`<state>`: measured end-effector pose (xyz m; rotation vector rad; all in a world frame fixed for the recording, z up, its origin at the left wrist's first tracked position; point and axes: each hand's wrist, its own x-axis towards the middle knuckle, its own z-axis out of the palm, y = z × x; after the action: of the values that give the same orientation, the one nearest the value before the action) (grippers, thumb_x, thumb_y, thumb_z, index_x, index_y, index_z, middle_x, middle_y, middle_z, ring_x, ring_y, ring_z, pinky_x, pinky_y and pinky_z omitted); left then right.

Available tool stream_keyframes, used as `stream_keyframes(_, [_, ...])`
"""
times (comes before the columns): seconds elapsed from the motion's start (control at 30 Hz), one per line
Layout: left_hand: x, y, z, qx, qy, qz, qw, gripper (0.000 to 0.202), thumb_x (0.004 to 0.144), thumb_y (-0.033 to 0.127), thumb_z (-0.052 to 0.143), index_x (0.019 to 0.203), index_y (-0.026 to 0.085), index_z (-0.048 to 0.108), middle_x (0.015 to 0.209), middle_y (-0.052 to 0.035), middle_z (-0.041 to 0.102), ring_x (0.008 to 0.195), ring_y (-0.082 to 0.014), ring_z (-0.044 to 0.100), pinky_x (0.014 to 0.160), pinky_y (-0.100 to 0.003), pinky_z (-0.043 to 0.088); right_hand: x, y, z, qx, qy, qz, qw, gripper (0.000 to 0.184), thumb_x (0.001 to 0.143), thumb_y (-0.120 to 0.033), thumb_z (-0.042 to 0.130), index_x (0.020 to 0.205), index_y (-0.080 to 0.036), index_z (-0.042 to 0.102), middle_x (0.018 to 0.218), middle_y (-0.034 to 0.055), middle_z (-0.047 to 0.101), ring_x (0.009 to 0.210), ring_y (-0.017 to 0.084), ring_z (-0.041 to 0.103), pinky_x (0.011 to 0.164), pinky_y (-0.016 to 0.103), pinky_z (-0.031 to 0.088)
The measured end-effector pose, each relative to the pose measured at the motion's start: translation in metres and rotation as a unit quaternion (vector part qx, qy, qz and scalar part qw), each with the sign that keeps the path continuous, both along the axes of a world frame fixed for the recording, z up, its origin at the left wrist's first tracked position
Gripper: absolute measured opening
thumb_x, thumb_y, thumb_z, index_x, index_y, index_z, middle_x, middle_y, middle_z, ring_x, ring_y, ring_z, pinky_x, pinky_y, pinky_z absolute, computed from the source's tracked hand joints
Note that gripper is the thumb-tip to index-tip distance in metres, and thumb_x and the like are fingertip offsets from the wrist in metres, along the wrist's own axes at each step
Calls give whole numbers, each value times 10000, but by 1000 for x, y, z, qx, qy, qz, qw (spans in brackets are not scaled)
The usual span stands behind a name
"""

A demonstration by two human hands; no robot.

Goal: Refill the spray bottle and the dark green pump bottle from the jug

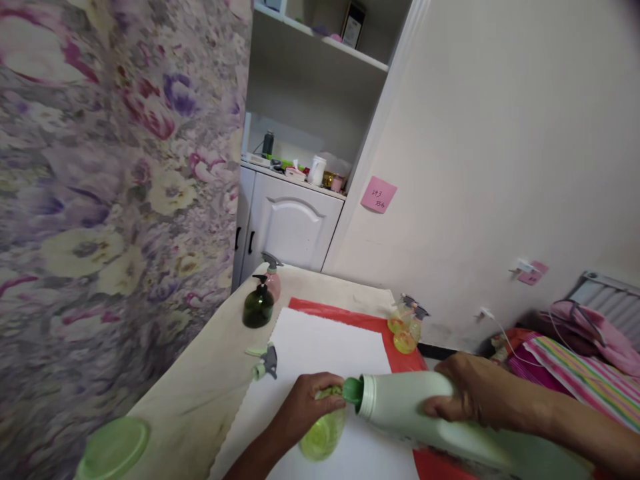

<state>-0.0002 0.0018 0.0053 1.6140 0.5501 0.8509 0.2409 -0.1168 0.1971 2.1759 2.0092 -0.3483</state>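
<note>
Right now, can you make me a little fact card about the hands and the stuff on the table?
Left hand: around the small bottle, near its top
Right hand: holds the big bottle, tipped, spout by the small bottle's top
Loose sprayer: lying at the white paper's left edge
Pump bottle: upright, beside the pink bottle

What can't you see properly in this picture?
Small see-through bottle: head view, neck partly hidden by the left hand.
Pale-green bottle: head view, one side covered by the right hand, lower end blurred.
Round green thing, lower left: head view, cut off by the bottom edge.
Far pink note: head view, writing too small, partly behind the white plug.
</note>
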Motion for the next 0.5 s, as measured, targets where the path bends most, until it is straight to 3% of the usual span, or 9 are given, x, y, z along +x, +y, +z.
stream_keyframes(0.5, [0,0,-3,-2,-2,4,1000,199,718,228,717,907,191,767,915,-28,775,918,-223,669,826,-273,464,5,-1,-5,8,3,1,1000,502,746,-673,565,754,-182,672,701,73,721,603,195,637,484,255,324])
